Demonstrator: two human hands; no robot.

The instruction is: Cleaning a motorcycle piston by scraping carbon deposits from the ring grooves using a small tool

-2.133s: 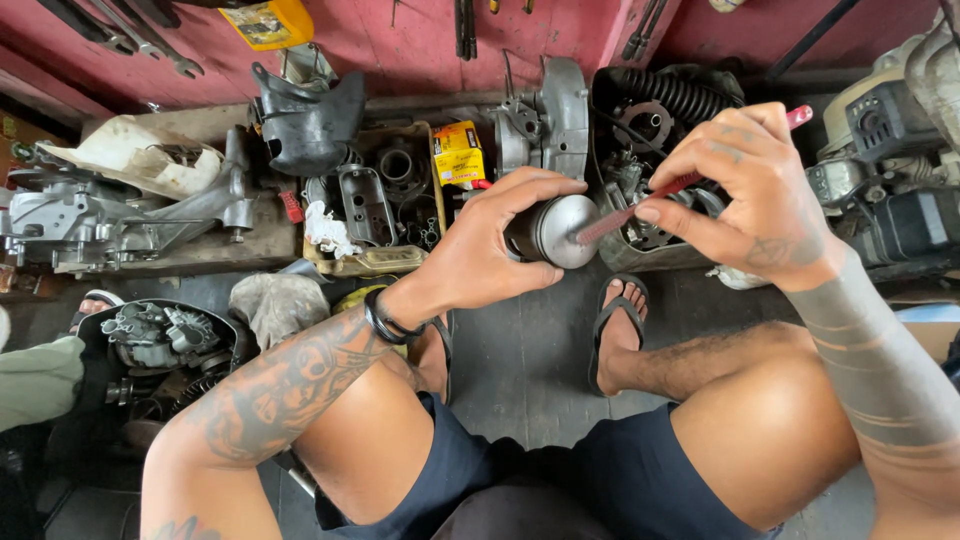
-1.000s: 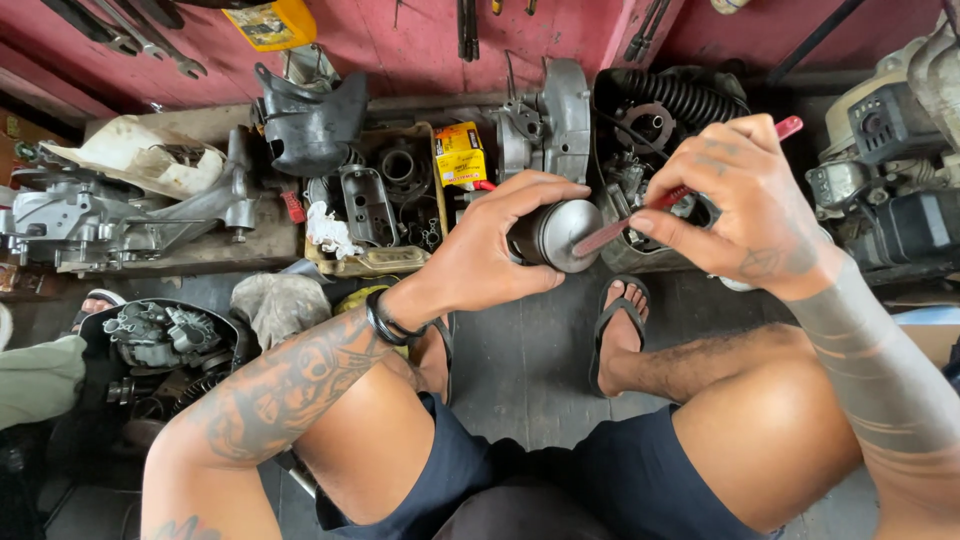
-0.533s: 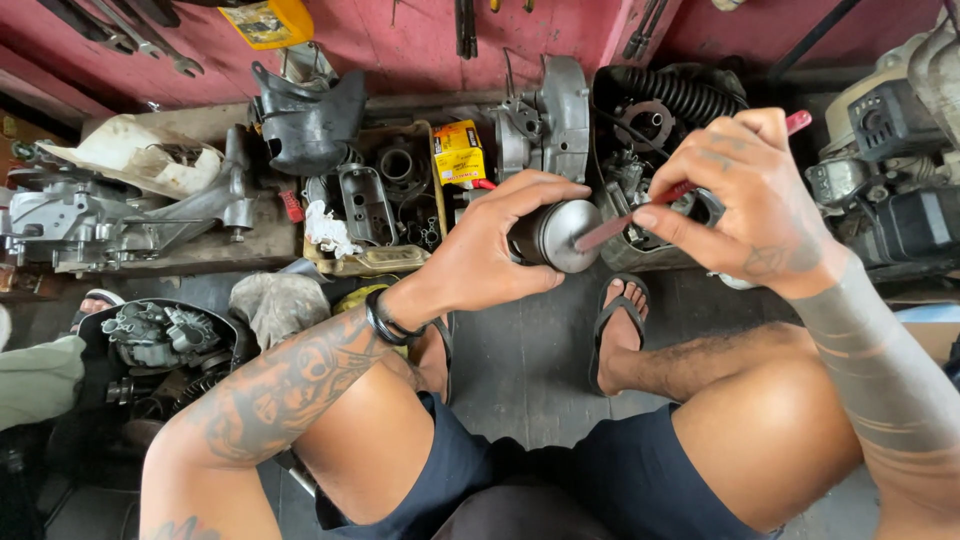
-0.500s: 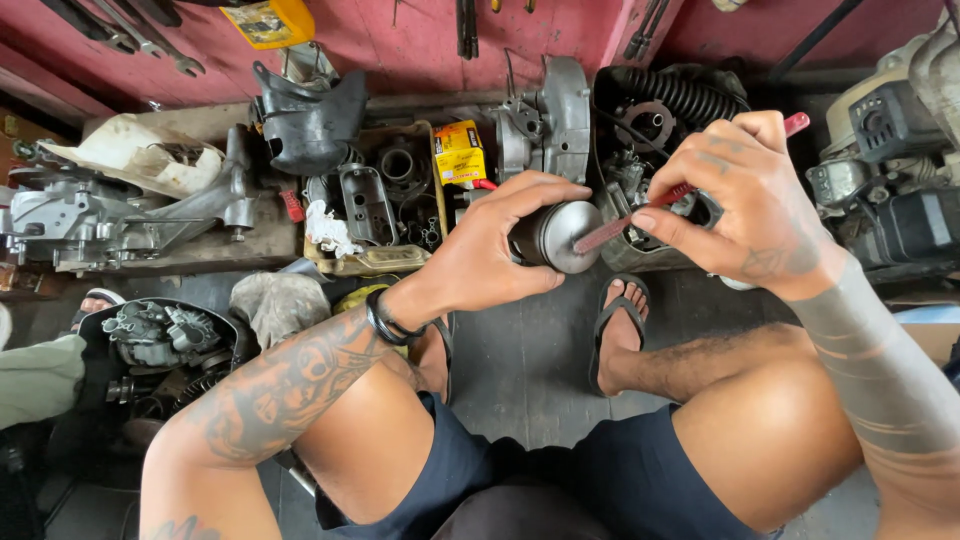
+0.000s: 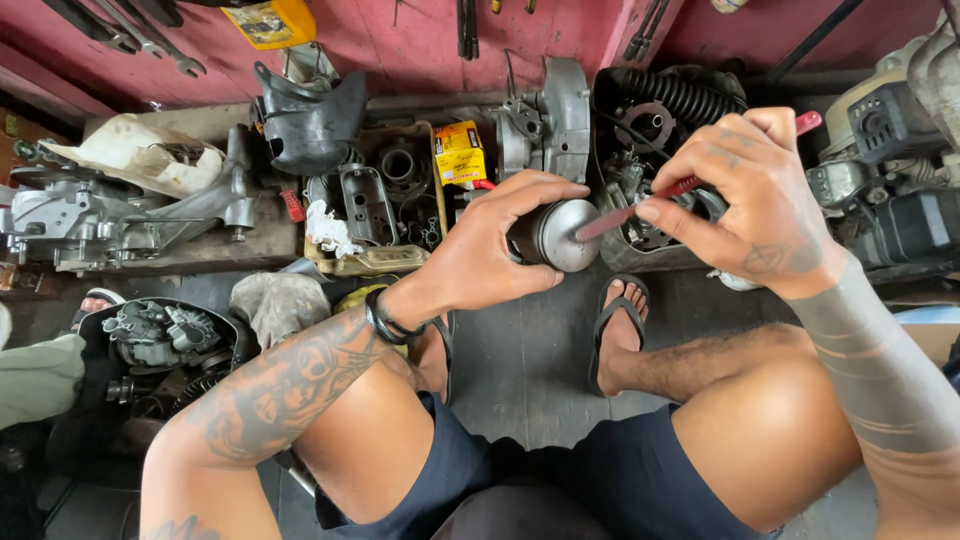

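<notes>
Left hand (image 5: pixel 480 265) gripping piston (image 5: pixel 552 236), right hand (image 5: pixel 755 205) — red-handled tool (image 5: pixel 640 205) touching crown

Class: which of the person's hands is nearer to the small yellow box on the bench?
Left. The left hand grips the piston just below the yellow box; the right hand is farther right.

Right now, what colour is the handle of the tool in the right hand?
Red, on the thin tool held by the right hand against the piston; head view.

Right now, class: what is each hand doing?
Left hand: closed around a grey metal piston.
Right hand: closed on a red-handled tool, tip touching the piston.
</notes>
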